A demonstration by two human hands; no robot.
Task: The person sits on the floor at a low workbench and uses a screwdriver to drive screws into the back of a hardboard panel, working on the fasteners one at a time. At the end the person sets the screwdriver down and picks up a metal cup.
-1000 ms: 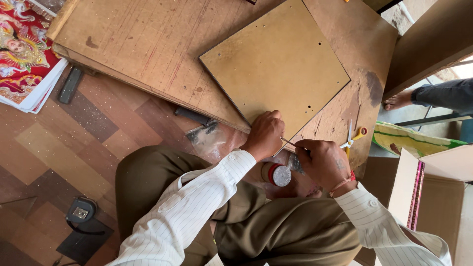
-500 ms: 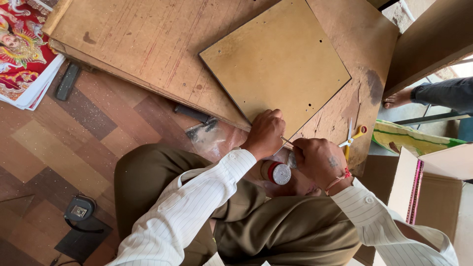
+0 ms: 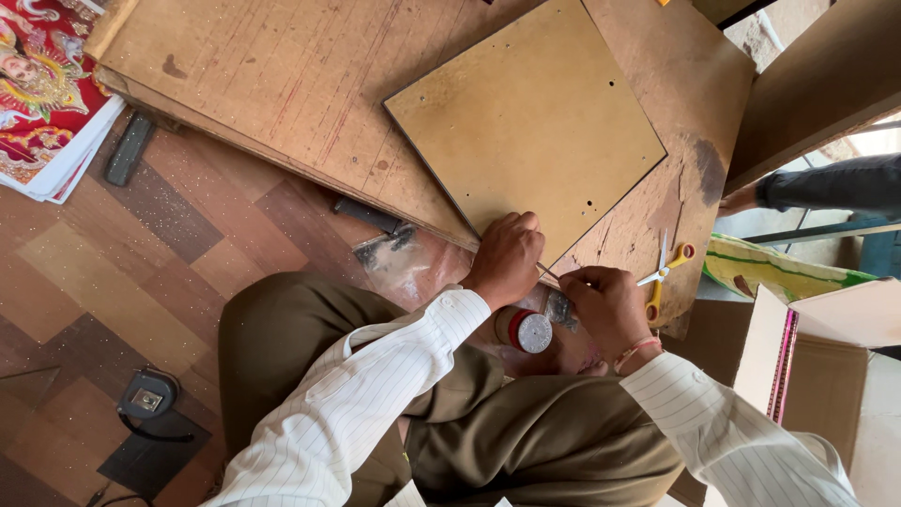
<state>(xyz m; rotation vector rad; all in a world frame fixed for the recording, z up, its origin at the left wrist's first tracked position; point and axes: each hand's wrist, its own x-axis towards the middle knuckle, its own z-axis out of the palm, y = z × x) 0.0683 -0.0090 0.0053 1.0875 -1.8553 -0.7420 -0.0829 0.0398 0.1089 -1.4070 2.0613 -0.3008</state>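
At the near corner of the square board [image 3: 526, 131], the left hand [image 3: 507, 258] pinches shut on a thin wire [image 3: 548, 273], and the right hand [image 3: 608, 305], closed too, takes its other end, likely keeping it taut. A wire spool [image 3: 526, 330] waits in the lap. Scissors [image 3: 663, 272] lie right on the surface [image 3: 282, 84]. Compared with a second ago, the hands look hardly moved.

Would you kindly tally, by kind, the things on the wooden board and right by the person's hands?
Square backing boards: 1
Scissors with yellow handles: 1
Spools with a red band: 1
Thin wires held between the left hand and the right hand: 1
Total: 4
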